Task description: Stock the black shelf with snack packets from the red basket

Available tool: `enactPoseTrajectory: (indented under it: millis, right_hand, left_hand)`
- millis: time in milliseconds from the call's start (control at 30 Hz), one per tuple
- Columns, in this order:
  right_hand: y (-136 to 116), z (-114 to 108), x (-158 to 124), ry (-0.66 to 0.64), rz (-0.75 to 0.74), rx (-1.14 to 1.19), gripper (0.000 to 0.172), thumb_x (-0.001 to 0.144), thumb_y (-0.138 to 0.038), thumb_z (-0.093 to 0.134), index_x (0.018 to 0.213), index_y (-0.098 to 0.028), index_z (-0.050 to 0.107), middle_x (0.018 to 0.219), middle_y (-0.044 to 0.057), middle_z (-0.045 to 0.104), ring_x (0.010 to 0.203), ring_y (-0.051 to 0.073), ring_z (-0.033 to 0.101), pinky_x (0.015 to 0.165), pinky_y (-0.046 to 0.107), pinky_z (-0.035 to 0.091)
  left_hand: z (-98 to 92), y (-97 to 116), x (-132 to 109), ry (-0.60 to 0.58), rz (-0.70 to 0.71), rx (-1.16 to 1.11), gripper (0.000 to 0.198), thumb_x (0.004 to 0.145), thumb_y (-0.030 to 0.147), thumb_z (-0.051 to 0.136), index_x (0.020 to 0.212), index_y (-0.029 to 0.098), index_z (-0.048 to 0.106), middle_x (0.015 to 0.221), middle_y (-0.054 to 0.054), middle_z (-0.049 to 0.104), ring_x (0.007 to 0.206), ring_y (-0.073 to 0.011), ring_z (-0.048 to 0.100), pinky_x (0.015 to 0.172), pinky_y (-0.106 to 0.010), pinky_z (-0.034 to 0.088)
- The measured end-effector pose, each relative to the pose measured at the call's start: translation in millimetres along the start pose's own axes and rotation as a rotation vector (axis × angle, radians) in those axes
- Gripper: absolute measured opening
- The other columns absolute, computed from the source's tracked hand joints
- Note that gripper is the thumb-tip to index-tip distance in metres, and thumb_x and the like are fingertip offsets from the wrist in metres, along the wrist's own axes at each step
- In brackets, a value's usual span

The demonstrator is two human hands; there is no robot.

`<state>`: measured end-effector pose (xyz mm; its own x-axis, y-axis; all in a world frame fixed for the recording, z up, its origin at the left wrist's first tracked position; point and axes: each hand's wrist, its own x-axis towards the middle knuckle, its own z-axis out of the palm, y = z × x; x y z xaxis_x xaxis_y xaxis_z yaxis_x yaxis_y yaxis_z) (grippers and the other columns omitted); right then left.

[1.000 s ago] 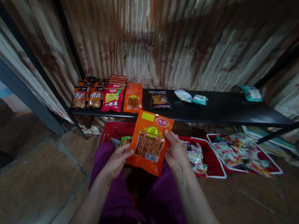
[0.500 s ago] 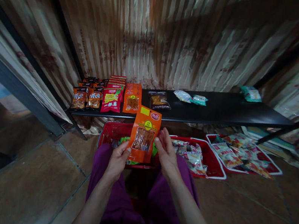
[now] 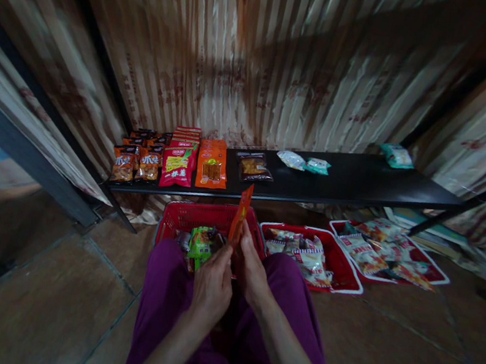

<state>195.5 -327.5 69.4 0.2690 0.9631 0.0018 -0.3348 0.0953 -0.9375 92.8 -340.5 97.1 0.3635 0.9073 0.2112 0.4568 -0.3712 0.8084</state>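
An orange snack packet [image 3: 241, 214] is turned edge-on between my hands, above my knees. My left hand [image 3: 213, 282] grips its lower left side, and my right hand [image 3: 251, 267] is closed against the right side. Just beyond, a red basket [image 3: 181, 215] holds green packets [image 3: 201, 244] and other small bags. On the black shelf [image 3: 341, 180] stands a row of similar orange packets [image 3: 212, 164]. To their left are red packets [image 3: 179, 162] and black-and-orange snack bags [image 3: 149, 163]; to their right lies a dark packet [image 3: 253, 166].
Two more red baskets [image 3: 350, 281] with white snack bags [image 3: 310, 260] stand on the floor to the right. White and teal packets [image 3: 318, 166] lie along the shelf, with a teal one [image 3: 397, 157] at its far right. A metal post [image 3: 53, 175] rises at the left.
The orange packet has turned from face-on to edge-on. Both hands have come closer together around it. The shelf's goods stay as they were.
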Motion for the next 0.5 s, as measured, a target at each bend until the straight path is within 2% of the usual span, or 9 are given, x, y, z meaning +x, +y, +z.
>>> enactPoseTrajectory:
  millis: [133, 200, 267, 367, 433, 500]
  right_hand:
    - [-8.7, 2.3, -3.8, 0.09, 0.139, 0.034, 0.061, 0.073, -0.054, 0.064, 0.127, -0.03, 0.053, 0.127, -0.002, 0.059, 0.127, 0.025, 0.045, 0.109, 0.04, 0.032]
    - [-9.6, -1.6, -2.7, 0.145, 0.232, 0.017, 0.053, 0.072, -0.054, 0.066, 0.117, -0.027, 0.062, 0.114, 0.0, 0.067, 0.116, 0.027, 0.056, 0.104, 0.04, 0.04]
    - [-8.0, -8.0, -0.2, 0.235, 0.284, 0.003, 0.041, 0.072, -0.054, 0.065, 0.102, -0.026, 0.07, 0.101, 0.001, 0.072, 0.109, 0.027, 0.061, 0.098, 0.038, 0.046]
    - [-7.2, -15.9, 3.7, 0.342, 0.285, 0.056, 0.03, 0.072, -0.052, 0.066, 0.086, -0.025, 0.072, 0.092, 0.001, 0.074, 0.103, 0.026, 0.064, 0.088, 0.033, 0.053]
    - [-10.9, -17.1, 5.1, 0.349, 0.302, 0.145, 0.028, 0.073, -0.048, 0.068, 0.087, -0.024, 0.07, 0.091, 0.003, 0.074, 0.095, 0.025, 0.067, 0.079, 0.033, 0.057]
    - [-18.0, -15.8, 5.4, 0.32, 0.323, 0.256, 0.028, 0.075, -0.043, 0.067, 0.093, -0.022, 0.068, 0.089, 0.005, 0.074, 0.088, 0.025, 0.069, 0.072, 0.035, 0.058]
  left_hand:
    - [9.1, 7.3, -3.9, -0.034, 0.049, 0.149, 0.048, 0.084, 0.009, 0.034, 0.127, 0.015, 0.053, 0.131, -0.013, 0.055, 0.123, -0.0238, 0.05, 0.104, -0.041, 0.04]
    - [12.7, 8.2, -6.3, -0.034, 0.064, 0.177, 0.049, 0.082, 0.01, 0.038, 0.129, 0.016, 0.052, 0.134, -0.012, 0.052, 0.126, -0.0249, 0.046, 0.106, -0.043, 0.038]
    - [14.0, 7.4, -8.2, -0.048, 0.083, 0.184, 0.05, 0.082, 0.013, 0.043, 0.131, 0.016, 0.05, 0.137, -0.012, 0.049, 0.129, -0.0261, 0.043, 0.108, -0.044, 0.036]
    - [12.0, 4.7, -9.7, -0.078, 0.115, 0.16, 0.048, 0.083, 0.023, 0.048, 0.129, 0.014, 0.052, 0.14, -0.013, 0.046, 0.13, -0.0268, 0.041, 0.108, -0.043, 0.035]
    - [9.1, 2.1, -9.2, -0.044, 0.132, 0.119, 0.042, 0.084, 0.027, 0.048, 0.124, 0.016, 0.057, 0.138, -0.012, 0.048, 0.129, -0.0253, 0.043, 0.107, -0.042, 0.037]
    - [5.4, -2.2, -7.0, 0.062, 0.122, 0.075, 0.036, 0.085, 0.026, 0.046, 0.117, 0.018, 0.062, 0.134, -0.01, 0.053, 0.126, -0.0234, 0.045, 0.106, -0.041, 0.038]
